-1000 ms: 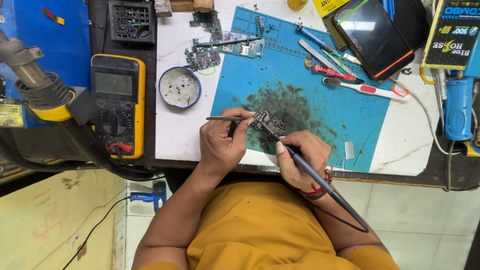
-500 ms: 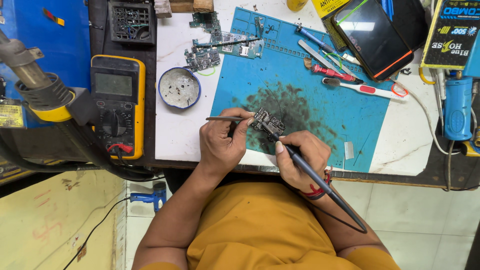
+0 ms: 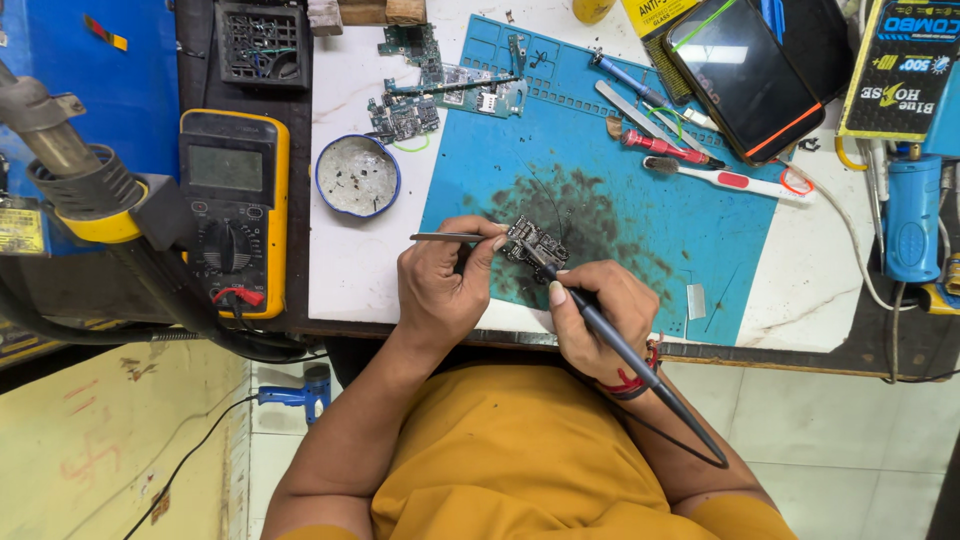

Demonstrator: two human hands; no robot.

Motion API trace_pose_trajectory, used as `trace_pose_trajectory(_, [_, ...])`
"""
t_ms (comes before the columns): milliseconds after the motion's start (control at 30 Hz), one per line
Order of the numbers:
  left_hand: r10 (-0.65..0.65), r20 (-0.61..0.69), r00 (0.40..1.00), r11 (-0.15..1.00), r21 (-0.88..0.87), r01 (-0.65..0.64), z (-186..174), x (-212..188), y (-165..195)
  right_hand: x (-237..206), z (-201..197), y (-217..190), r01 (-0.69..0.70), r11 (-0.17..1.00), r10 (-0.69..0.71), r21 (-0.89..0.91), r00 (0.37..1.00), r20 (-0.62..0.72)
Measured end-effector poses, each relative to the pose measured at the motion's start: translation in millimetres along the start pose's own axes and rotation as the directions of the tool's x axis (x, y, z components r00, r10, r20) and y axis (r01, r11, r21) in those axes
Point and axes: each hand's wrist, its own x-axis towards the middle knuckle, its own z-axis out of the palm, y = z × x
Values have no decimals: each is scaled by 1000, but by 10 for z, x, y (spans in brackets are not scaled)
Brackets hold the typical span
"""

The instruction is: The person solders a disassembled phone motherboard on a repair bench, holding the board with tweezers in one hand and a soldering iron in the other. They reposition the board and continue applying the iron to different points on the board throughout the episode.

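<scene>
Head view: the left hand [image 3: 440, 285] pinches tweezers [image 3: 445, 237], their tips at a small circuit board [image 3: 535, 243] that lies on the stained blue mat [image 3: 640, 190] near the worktop's front edge. The right hand [image 3: 595, 320] is closed, pen-like, around a soldering iron [image 3: 600, 325], tip touching the board. This looks like soldering mid-joint; the next move would need a steady tip and the board held firm. A multimeter [image 3: 235, 210] and a tin [image 3: 358, 176] sit to the left.
</scene>
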Motion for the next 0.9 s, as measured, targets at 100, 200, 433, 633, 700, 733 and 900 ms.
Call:
trace_pose_trajectory(100, [-6, -6, 1000, 1000, -8, 6, -13, 0, 2, 9, -6, 7, 16, 1000, -17, 19, 1000, 20])
trace_pose_trajectory(200, [-18, -1, 1000, 1000, 16, 18, -8, 7, 1, 11, 8, 10, 26, 999, -26, 20, 1000, 3])
trace_pose_trajectory(433, [-1, -2, 1000, 1000, 21, 1, -8, 8, -2, 15, 15, 16, 45, 999, -45, 23, 999, 7])
trace_pose_trajectory(633, [-25, 7, 1000, 1000, 12, 25, 0, 7, -11, 14, 16, 13, 32, 999, -32, 12, 999, 5])
trace_pose_trajectory(700, [-21, 4, 1000, 1000, 14, 21, 2, 5, -11, 16, 15, 10, 9, 1000, -9, 14, 1000, 2])
trace_pose_trajectory(733, [-18, 1, 1000, 1000, 15, 18, 4, 4, -11, 20, 14, 11, 18, 1000, -18, 8, 1000, 7])
trace_pose_trajectory(900, [-1, -2, 1000, 1000, 15, 1, -2, 1, -11, 16, 16, 15, 31, 999, -31, 9, 999, 9])
